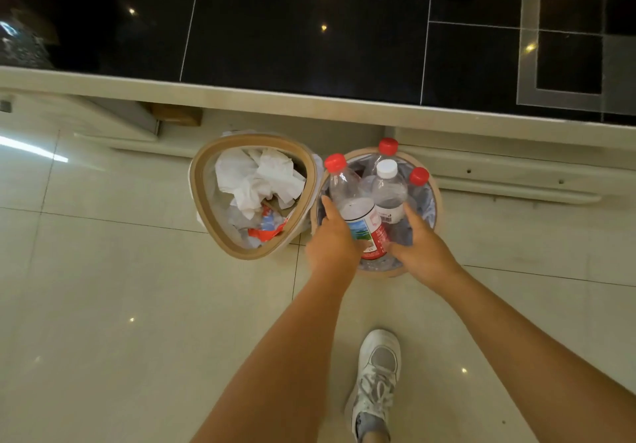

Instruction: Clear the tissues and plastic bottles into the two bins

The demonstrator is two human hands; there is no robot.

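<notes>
Right bin [434,190]: four plastic bottles, caps up; left hand [332,236] clasps the red-capped bottle [358,215], right hand [421,241] the white-capped bottle [389,193], apparently seating them. Left bin [198,181]: crumpled tissues [256,181], kept separate.

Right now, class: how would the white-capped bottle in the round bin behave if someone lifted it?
The white-capped bottle looks clear and empty, so probably light. Its thin plastic wall may dent under a squeeze. Leaning among other bottles, it might topple once released.

Red bottle caps [335,162] (one white [386,168]), tan-rimmed bins [198,181].
</notes>
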